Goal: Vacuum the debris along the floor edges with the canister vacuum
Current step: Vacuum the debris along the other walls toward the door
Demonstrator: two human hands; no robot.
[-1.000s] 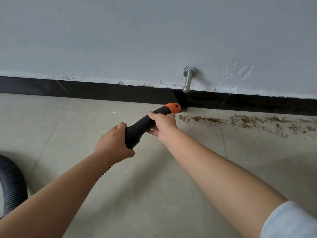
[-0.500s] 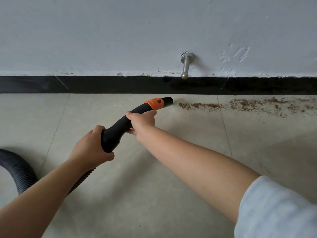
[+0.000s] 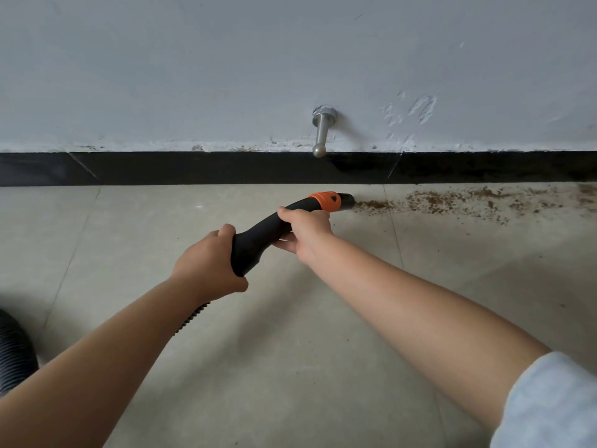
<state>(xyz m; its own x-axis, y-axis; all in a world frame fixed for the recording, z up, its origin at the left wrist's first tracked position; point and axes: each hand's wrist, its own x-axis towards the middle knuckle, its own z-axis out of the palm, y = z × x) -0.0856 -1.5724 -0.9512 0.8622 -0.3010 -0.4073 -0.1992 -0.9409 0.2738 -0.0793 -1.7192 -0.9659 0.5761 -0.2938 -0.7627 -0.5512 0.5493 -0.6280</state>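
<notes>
I hold the vacuum handle with both hands. My left hand wraps around the fat black back end of it, with my fingers curled tight and my thumb on top. My right hand holds it further along, just behind the orange ring. My fingers there curl over the top and under the handle. So each grip is closed on the handle.

The handle points to the far right. Its black nozzle tip sits low by the floor, right at the left end of the debris. The debris is a line of small brown crumbs. It lies on the floor close to the black baseboard and runs off to the right.

A ribbed black hose curves by the near left edge. A thin bit of it peeks out under my left wrist.

On the white wall above the baseboard a silver door stop sticks out, just above and a little left of the nozzle tip. The paint to its right looks chipped. My right arm has a pale sleeve pushed up near the elbow.
</notes>
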